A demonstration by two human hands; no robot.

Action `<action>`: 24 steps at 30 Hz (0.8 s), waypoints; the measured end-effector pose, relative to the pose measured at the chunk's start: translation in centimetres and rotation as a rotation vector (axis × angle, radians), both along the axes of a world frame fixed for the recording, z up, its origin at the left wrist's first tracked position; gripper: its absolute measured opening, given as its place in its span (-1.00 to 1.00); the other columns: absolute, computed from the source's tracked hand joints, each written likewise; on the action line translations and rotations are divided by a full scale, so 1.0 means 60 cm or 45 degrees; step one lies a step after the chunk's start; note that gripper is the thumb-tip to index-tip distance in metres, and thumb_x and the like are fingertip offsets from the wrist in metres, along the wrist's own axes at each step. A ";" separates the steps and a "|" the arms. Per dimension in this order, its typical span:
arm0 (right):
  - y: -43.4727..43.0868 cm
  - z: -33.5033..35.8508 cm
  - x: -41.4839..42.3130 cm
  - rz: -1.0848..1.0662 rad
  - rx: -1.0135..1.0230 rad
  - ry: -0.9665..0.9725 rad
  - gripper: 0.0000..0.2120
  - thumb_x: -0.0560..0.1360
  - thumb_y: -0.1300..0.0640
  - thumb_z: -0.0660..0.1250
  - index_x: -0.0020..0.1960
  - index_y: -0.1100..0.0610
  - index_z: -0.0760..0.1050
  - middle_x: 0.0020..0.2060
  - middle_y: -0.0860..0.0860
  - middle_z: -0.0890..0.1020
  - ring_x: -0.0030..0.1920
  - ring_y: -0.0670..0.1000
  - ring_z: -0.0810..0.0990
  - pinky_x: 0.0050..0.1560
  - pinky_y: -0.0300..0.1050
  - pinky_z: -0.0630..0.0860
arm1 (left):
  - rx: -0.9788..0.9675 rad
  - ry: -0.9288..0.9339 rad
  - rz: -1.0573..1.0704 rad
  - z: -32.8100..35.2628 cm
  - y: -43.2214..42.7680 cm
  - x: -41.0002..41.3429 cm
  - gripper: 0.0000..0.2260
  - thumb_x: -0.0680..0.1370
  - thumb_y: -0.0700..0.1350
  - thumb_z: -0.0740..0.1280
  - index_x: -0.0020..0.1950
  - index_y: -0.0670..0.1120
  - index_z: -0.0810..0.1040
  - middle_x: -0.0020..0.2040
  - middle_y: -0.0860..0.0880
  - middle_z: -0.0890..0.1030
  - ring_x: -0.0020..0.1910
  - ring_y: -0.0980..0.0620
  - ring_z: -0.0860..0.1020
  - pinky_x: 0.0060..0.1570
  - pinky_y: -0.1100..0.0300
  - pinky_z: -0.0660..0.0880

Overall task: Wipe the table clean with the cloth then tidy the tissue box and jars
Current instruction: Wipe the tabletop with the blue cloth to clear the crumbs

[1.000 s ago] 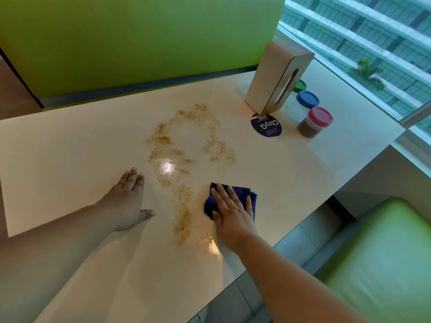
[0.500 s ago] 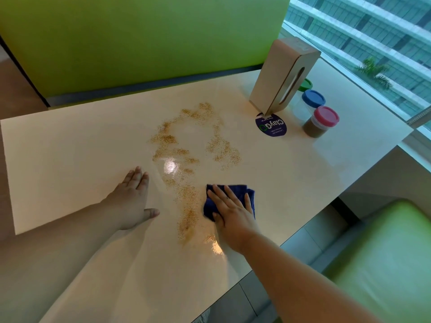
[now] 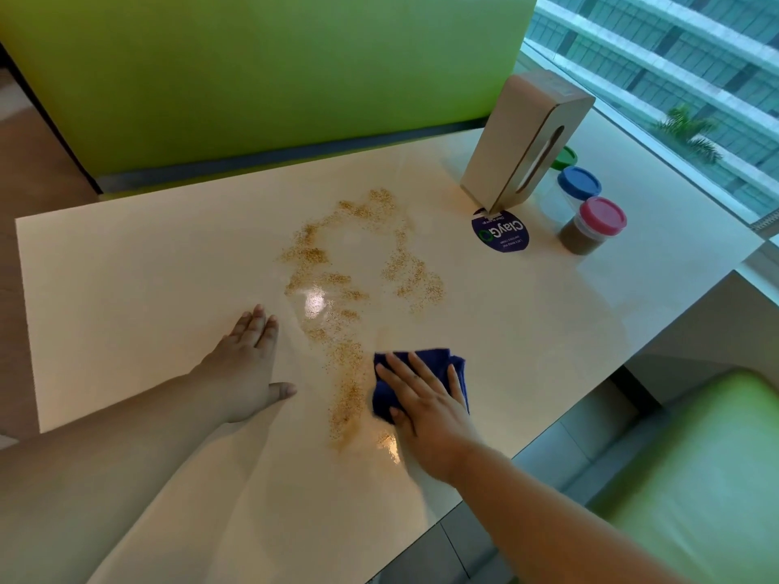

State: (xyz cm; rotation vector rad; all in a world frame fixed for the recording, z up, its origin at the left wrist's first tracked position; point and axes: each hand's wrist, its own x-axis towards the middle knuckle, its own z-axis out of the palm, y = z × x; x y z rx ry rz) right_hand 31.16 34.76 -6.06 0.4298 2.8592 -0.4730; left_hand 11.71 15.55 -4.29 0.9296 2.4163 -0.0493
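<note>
Your right hand (image 3: 425, 404) lies flat on the blue cloth (image 3: 438, 364), fingers spread, pressing it onto the table (image 3: 126, 288) at the near edge of the crumbs (image 3: 350, 373). Left hand (image 3: 248, 364) flat on bare table, fingers together, thumb out. Tissue box (image 3: 520, 141) stands upright far right, jars (image 3: 590, 225) just beside it.

Folded blue cloth (image 3: 438, 364) on table (image 3: 126, 288), upright tissue box (image 3: 518, 145), three lidded jars (image 3: 590, 225)
</note>
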 end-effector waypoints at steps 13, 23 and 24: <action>-0.007 0.001 -0.024 -0.031 -0.046 0.014 -0.51 0.59 -0.10 -0.07 0.49 -0.28 -0.10 0.44 -0.37 -0.15 0.47 -0.20 -0.27 0.43 0.16 -0.39 | 0.016 0.003 0.005 0.001 0.000 0.001 -0.09 0.48 0.31 0.16 0.49 -0.16 -0.33 0.49 -0.13 -0.37 0.49 -0.06 -0.29 0.45 0.12 -0.17; 0.030 -0.001 -0.116 -0.198 -0.045 -0.018 -0.51 0.63 -0.02 0.00 0.50 -0.24 -0.07 0.50 -0.28 -0.05 0.51 -0.14 -0.16 0.44 0.17 -0.34 | -0.005 0.003 -0.001 0.001 0.002 0.002 -0.09 0.48 0.31 0.15 0.48 -0.15 -0.34 0.48 -0.12 -0.38 0.49 -0.05 -0.30 0.45 0.11 -0.18; 0.029 -0.001 -0.122 -0.229 -0.022 -0.025 -0.51 0.63 -0.02 -0.01 0.51 -0.23 -0.07 0.51 -0.27 -0.06 0.51 -0.13 -0.16 0.44 0.16 -0.32 | -0.007 0.007 -0.004 0.002 0.001 0.001 -0.09 0.48 0.32 0.15 0.49 -0.15 -0.34 0.49 -0.12 -0.38 0.49 -0.05 -0.30 0.44 0.12 -0.18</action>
